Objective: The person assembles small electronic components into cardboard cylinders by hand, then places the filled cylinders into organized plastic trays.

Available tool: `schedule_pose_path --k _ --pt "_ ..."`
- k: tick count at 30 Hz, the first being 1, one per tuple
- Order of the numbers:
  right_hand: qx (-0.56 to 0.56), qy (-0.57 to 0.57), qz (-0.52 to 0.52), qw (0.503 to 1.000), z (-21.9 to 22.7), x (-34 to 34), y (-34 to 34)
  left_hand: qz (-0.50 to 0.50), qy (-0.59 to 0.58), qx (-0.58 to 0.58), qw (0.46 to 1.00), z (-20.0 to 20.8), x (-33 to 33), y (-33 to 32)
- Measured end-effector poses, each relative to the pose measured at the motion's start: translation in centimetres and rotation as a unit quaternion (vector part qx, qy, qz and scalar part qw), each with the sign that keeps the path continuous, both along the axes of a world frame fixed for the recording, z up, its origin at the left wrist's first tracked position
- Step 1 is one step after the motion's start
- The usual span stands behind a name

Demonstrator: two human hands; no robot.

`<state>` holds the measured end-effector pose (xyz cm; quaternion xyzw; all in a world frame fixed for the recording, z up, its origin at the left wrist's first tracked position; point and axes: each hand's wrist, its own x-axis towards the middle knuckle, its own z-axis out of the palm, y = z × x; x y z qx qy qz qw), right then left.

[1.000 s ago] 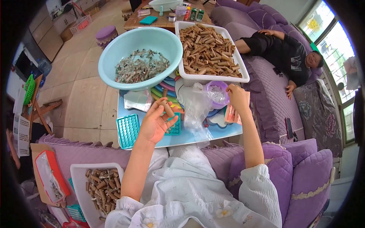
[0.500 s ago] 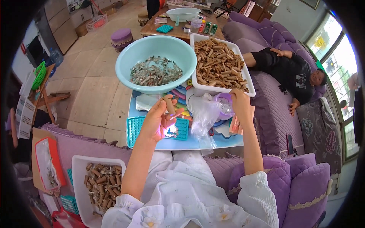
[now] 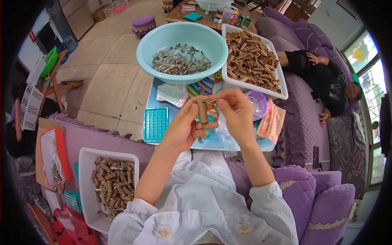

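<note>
My left hand (image 3: 179, 128) is closed around a brown cardboard tube (image 3: 203, 113), held upright over the small blue table (image 3: 253, 148). My right hand (image 3: 237, 118) pinches a thin pale strip (image 3: 210, 101) between thumb and forefinger, close to the tube's upper end. What the strip is made of is too small to tell. Something small and clear shows below my left fingers. Beside my left hand lies a teal tray with rows of pockets (image 3: 156, 124). A clear plastic bag (image 3: 227, 136) lies under my right hand, with a purple bowl (image 3: 261, 111) just past it.
Behind my hands stand a light-blue basin (image 3: 143, 61) of small clear packets and a white tray (image 3: 281, 87) heaped with brown tubes. Orange-pink paper (image 3: 271, 121) lies at the right. Another white bin (image 3: 87, 196) holds tubes at lower left. A person (image 3: 326, 81) reclines on the purple sofa.
My right hand has come from the purple bowl to the tube and now pinches a thin strip there. My left hand has moved right with the tube. The view has shifted.
</note>
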<state>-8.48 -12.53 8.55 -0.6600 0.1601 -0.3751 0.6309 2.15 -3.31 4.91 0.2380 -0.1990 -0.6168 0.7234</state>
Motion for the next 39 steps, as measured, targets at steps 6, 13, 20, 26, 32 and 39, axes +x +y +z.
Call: schedule_pose_path --k 6,13,20,26,32,39 --pt "-0.054 0.045 -0.002 0.997 -0.9 0.4 1.5 0.046 -0.022 0.067 0.996 0.4 -0.9 2.0" --pt "-0.148 0.080 -0.024 0.985 -1.4 0.5 2.2 0.070 -0.085 0.086 0.990 -0.2 -1.0 2.9" --pt "-0.194 0.079 -0.045 0.977 -1.8 0.2 2.8 0.060 -0.059 0.096 0.992 -0.6 -1.4 3.2" --pt "-0.237 0.091 -0.034 0.967 -1.9 0.4 2.6 0.055 -0.075 0.104 0.990 -1.1 -1.5 3.5" --pt "-0.213 0.141 0.027 0.966 -3.0 0.2 2.4 0.082 -0.155 0.175 0.969 -1.6 -2.3 3.9" --pt "-0.226 0.167 0.171 0.944 -5.2 -0.3 1.8 0.086 -0.239 0.208 0.945 -4.1 -2.4 5.4"
